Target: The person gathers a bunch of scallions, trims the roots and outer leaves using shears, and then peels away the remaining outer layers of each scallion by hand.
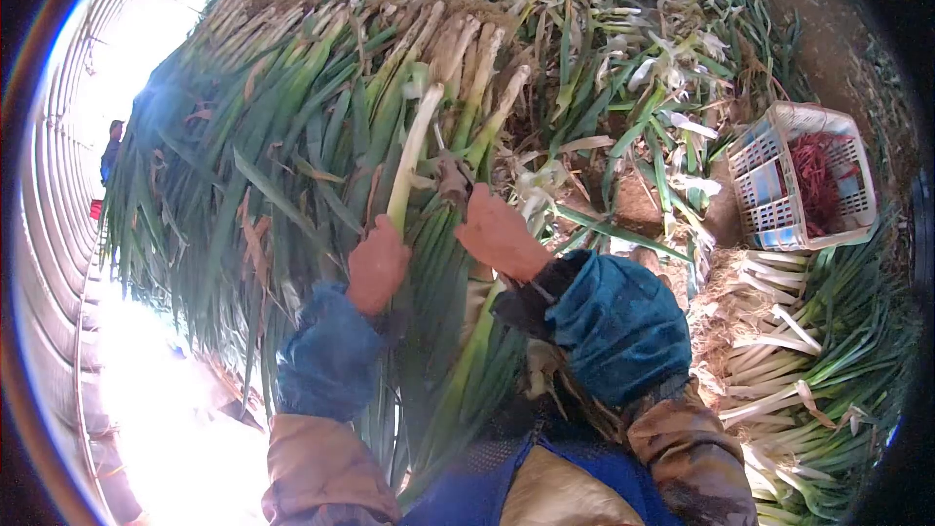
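Observation:
My left hand (378, 263) is closed round a large green onion (414, 151), its white shank pointing up and away from me. Just to the right, my right hand (499, 231) has its fingers pinched together. A crumpled grey-brown piece (454, 181) sticks out from those fingertips, close beside the shank. A thin pale tip shows above it; I cannot make out what it is. Under both hands spreads a thick heap of untrimmed green onions (263, 146), with brown roots at the far end and long leaves towards me.
To the right stands a white plastic basket (762, 180) holding red ties (823, 180). Below it lie cleaned green onions (779, 351) with white shanks. Stripped leaves (623, 88) litter the ground beyond. A person (111, 151) is far off at the left, by the ribbed greenhouse wall (49, 234).

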`<state>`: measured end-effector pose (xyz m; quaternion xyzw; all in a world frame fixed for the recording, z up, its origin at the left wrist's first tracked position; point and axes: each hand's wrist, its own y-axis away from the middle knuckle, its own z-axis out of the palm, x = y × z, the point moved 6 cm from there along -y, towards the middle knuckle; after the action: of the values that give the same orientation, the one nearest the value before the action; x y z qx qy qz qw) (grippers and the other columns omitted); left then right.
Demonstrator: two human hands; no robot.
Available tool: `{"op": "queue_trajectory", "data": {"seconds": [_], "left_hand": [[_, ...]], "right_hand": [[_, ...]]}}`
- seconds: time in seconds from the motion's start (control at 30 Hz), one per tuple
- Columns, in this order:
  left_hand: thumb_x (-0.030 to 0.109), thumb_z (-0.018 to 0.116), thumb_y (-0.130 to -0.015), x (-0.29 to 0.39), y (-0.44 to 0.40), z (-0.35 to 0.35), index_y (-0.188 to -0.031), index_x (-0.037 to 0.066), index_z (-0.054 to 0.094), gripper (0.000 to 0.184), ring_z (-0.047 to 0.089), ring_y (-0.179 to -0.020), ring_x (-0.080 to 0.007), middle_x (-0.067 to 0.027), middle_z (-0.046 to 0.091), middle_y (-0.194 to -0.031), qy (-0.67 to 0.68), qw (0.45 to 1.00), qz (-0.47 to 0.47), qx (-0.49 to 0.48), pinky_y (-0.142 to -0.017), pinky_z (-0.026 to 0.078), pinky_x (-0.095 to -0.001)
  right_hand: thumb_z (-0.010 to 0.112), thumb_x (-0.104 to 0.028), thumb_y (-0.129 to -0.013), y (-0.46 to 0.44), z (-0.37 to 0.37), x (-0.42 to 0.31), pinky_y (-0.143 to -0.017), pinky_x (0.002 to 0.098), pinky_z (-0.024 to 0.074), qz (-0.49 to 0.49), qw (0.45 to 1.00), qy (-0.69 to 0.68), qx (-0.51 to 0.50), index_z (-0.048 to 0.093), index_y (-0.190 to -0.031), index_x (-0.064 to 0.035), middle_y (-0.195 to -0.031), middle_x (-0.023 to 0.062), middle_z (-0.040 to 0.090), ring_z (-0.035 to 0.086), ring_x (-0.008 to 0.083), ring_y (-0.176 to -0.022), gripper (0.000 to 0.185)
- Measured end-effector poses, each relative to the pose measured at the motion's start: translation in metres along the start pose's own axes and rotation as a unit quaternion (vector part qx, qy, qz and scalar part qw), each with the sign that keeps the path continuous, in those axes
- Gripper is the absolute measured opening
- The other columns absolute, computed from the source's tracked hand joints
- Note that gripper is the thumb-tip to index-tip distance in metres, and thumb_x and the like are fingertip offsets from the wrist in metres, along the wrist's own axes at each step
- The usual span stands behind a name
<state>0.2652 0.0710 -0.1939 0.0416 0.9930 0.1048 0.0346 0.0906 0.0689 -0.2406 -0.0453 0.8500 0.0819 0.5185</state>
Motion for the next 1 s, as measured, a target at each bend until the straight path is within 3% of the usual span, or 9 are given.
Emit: {"op": "queue_trajectory", "data": {"seconds": [0.17,0.3,0.4,0.53,0.63,0.73,0.83,1.0], "left_hand": [[0.017,0.058,-0.075,-0.004,0.024,0.0,-0.095,0.001,0.038,0.033,0.06,-0.071,-0.0386,-0.0183,0.057,-0.075,-0.013,0.999,0.014,0.035,-0.06,0.049,-0.0469],[0.017,0.058,-0.075,-0.007,0.021,0.004,-0.097,0.0,0.039,0.033,0.061,-0.067,-0.0371,-0.017,0.057,-0.075,-0.038,0.996,0.038,0.067,-0.056,0.049,-0.0457],[0.015,0.056,-0.076,-0.003,0.023,0.004,-0.096,0.0,0.041,0.029,0.062,-0.063,-0.0335,-0.0152,0.057,-0.074,-0.096,0.99,0.031,0.094,-0.052,0.05,-0.0422],[0.009,0.053,-0.078,0.005,0.027,0.002,-0.093,0.0,0.043,0.02,0.062,-0.056,-0.027,-0.0113,0.056,-0.069,-0.142,0.975,0.061,0.16,-0.046,0.05,-0.0365],[0.007,0.052,-0.079,0.012,0.034,-0.002,-0.091,0.0,0.045,0.016,0.062,-0.055,-0.0255,-0.0097,0.054,-0.068,-0.167,0.973,0.046,0.153,-0.044,0.049,-0.0346],[0.008,0.054,-0.079,0.017,0.036,-0.003,-0.09,0.002,0.046,0.015,0.061,-0.054,-0.0212,-0.0067,0.053,-0.067,-0.231,0.958,0.032,0.167,-0.042,0.049,-0.0318],[0.008,0.055,-0.078,0.018,0.041,-0.002,-0.089,0.002,0.046,0.015,0.06,-0.054,-0.0174,-0.0043,0.052,-0.068,-0.267,0.945,0.03,0.185,-0.042,0.049,-0.029],[0.009,0.056,-0.077,0.018,0.041,0.0,-0.095,0.0,0.048,0.022,0.06,-0.056,-0.0141,-0.0024,0.051,-0.07,-0.305,0.934,0.017,0.187,-0.043,0.048,-0.0248]], "right_hand": [[0.054,-0.016,-0.075,0.001,0.004,-0.013,-0.06,0.0461,0.0507,-0.017,0.998,0.06,0.014,0.039,-0.094,0.0082,-0.076,0.0271,0.059,0.061,0.0412,-0.071,0.034],[0.055,-0.018,-0.076,0.046,0.005,-0.039,-0.064,0.0498,0.0444,-0.002,0.993,0.034,-0.115,0.036,-0.097,0.0075,-0.078,0.0286,0.056,0.055,0.0462,-0.076,0.038],[0.055,-0.019,-0.077,0.068,0.003,-0.034,-0.064,0.05,0.0437,-0.087,0.99,0.017,-0.113,0.036,-0.097,0.0076,-0.075,0.0276,0.056,0.055,0.0459,-0.073,0.038],[0.056,-0.018,-0.076,0.06,0.005,-0.018,-0.063,0.05,0.0435,-0.056,0.995,0.025,-0.081,0.035,-0.095,0.0074,-0.072,0.0267,0.055,0.054,0.0452,-0.071,0.038],[0.056,-0.017,-0.075,0.035,-0.002,-0.014,-0.064,0.0497,0.0435,-0.02,0.998,0.04,-0.042,0.036,-0.095,0.0076,-0.073,0.0265,0.055,0.054,0.0447,-0.074,0.037],[0.056,-0.017,-0.076,0.021,0.0,-0.007,-0.065,0.0504,0.0432,-0.024,0.999,0.039,-0.013,0.036,-0.094,0.0069,-0.073,0.0271,0.056,0.054,0.0454,-0.075,0.036],[0.057,-0.017,-0.075,0.013,-0.007,0.005,-0.064,0.0517,0.0421,-0.09,0.995,0.013,0.034,0.035,-0.094,0.0064,-0.073,0.0283,0.055,0.054,0.0466,-0.073,0.037],[0.059,-0.019,-0.076,0.066,-0.004,-0.02,-0.062,0.0506,0.0412,-0.065,0.995,-0.01,-0.071,0.037,-0.092,0.006,-0.072,0.0287,0.054,0.054,0.0464,-0.074,0.037]]}}
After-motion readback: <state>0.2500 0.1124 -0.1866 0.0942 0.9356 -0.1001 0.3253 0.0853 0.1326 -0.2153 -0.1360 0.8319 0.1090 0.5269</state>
